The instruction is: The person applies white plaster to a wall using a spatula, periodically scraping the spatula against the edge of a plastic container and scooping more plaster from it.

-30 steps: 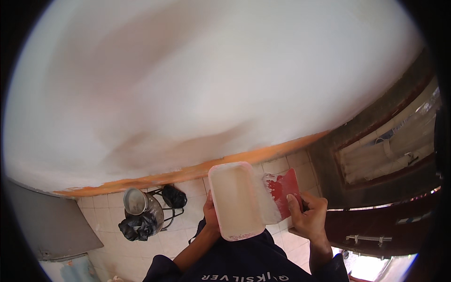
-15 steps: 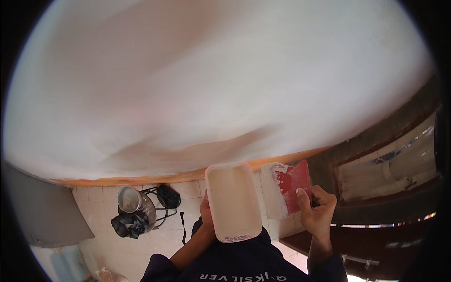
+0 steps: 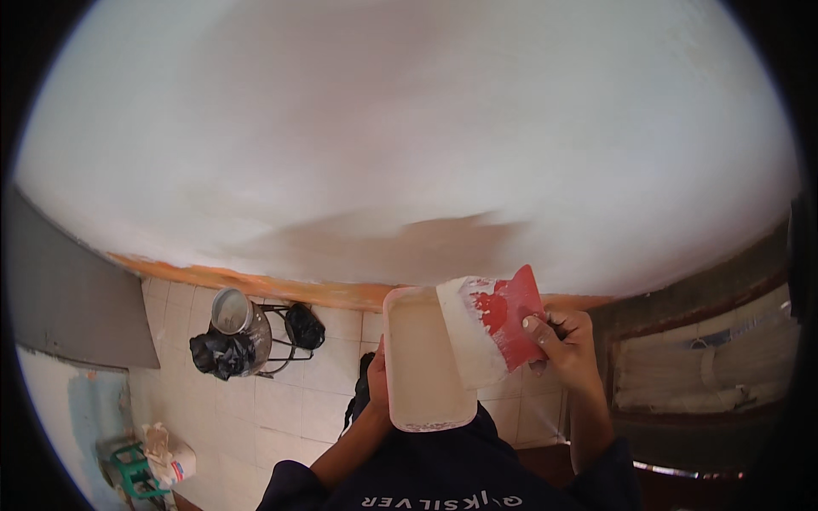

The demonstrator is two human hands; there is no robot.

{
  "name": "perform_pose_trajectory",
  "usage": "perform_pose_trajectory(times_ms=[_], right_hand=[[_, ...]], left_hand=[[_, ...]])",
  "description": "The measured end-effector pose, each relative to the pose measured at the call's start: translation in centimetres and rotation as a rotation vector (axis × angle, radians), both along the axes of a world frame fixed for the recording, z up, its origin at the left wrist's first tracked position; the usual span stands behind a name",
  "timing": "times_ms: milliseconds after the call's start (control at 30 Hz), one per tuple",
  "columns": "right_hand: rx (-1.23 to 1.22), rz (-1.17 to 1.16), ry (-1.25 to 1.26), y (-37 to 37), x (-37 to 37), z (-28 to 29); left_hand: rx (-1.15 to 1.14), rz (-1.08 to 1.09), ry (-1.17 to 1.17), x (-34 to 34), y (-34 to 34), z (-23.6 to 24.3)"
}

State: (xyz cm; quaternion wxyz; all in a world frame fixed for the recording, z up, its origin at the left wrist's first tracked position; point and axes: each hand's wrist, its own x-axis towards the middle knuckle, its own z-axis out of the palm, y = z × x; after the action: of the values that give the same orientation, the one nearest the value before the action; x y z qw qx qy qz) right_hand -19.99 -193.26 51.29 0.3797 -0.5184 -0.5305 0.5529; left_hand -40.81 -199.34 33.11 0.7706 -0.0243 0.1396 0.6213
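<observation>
My left hand grips the left side of a shallow rectangular tray with a pinkish rim. A pale cream coating covers its inside, and some crusted residue sits at the near end. In my right hand is a wide red putty spreader, pinched at its right edge between thumb and fingers. Whitish putty is smeared across the spreader's left half, which overlaps the tray's right edge. From this angle I cannot tell whether the two touch.
Ahead rises a white wall with an orange strip along its bottom. Left on the tiled floor stand a bucket, black plastic bags and a green stool. A window is at right.
The spreader has moved left from beside the tray to over its right edge. My view has shifted, bringing the green stool at lower left into sight.
</observation>
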Motion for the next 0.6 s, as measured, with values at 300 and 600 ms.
perform_pose_trajectory(times_ms=[300, 600], right_hand=[[-0.169, 0.05, 0.253, -1.4, 2.6, -6.9], [-0.407, -0.159, 0.718, -5.8, 2.0, -16.2]], left_hand=[[0.038, 0.064, 0.045, 1.8, -0.2, -2.2], [0.065, -0.029, 0.107, -0.1, 0.9, -6.6]])
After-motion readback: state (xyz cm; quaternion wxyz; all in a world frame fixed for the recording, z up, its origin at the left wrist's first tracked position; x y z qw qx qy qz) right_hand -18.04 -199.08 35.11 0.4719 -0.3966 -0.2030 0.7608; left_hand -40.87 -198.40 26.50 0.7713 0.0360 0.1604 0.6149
